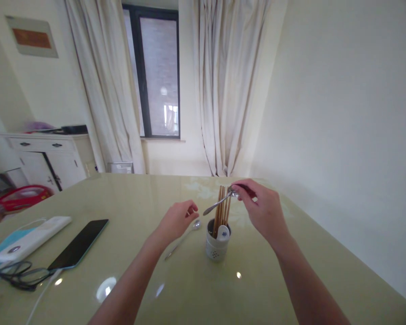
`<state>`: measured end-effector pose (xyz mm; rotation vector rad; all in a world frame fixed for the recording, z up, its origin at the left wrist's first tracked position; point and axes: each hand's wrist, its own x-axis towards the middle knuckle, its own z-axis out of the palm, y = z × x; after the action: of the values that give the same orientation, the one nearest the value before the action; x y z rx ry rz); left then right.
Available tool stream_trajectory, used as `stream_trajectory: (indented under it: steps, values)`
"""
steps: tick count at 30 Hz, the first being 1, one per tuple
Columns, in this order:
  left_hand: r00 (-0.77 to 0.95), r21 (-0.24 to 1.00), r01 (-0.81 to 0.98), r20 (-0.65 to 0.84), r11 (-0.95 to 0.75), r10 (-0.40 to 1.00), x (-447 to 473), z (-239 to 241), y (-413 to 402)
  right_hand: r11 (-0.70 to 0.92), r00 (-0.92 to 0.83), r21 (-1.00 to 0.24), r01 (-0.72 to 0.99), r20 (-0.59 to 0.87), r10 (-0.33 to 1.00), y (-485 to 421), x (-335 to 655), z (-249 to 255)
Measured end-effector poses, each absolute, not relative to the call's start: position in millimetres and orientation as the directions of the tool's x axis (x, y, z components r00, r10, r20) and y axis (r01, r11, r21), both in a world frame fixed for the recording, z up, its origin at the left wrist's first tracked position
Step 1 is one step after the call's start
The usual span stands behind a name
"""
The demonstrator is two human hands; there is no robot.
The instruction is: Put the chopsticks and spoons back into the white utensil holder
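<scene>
Cream curtains [225, 81] hang behind a glossy green-tinted table [257, 289] as my right hand [262, 207] pinches a metal teaspoon [212, 209] near its bowl, handle slanting down beside wooden chopsticks [220, 210] upright in a pale ceramic holder [217, 250]. My left hand [177, 221], fingers loosely curled around nothing, hovers near a second teaspoon [182, 240] lying left of the holder. Farther left rests a dark-screened smartphone [79, 243].
</scene>
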<state>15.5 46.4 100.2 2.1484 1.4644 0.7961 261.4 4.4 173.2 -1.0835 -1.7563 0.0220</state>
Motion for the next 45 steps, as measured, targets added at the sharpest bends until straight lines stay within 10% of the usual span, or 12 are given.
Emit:
stream_trajectory:
  steps: [7, 15, 23, 28, 37, 45]
  values:
    - [0.153, 0.274, 0.954, -0.104, -0.12, 0.983, 5.6, 42.0, 63.3, 0.489, -0.291, -0.288, 0.823, 0.526, 0.799, 19.4, 255.3, 157.2]
    - [0.185, 0.369, 0.918, -0.083, -0.142, 0.979, -3.9, 35.6, 74.0, 0.421, -0.341, -0.286, 0.861, 0.289, 0.894, 25.0, 240.1, 138.1]
    - [0.265, 0.718, 0.553, 0.329, -0.422, 0.906, 7.4, 119.8, 41.5, 0.556, -0.154, -0.586, 0.59, 0.594, 0.789, 12.1, 235.5, 156.0]
    - [0.365, 0.708, 0.364, 0.49, -0.606, 0.792, 32.7, 151.4, 2.2, 0.606, -0.088, -0.723, 0.332, 0.616, 0.783, -4.3, 230.6, 166.0]
    - [0.457, 0.72, 0.475, 0.29, -0.506, 0.841, 36.3, 107.6, 22.8, 0.584, 0.025, -0.534, 0.612, 0.751, 0.66, -2.7, 264.7, 179.8]
    - [0.644, 0.745, 0.425, 0.149, -0.514, 0.75, 44.9, 72.9, 32.9, 0.453, -0.145, -0.458, 0.765, 0.563, 0.813, 18.3, 266.9, 168.6]
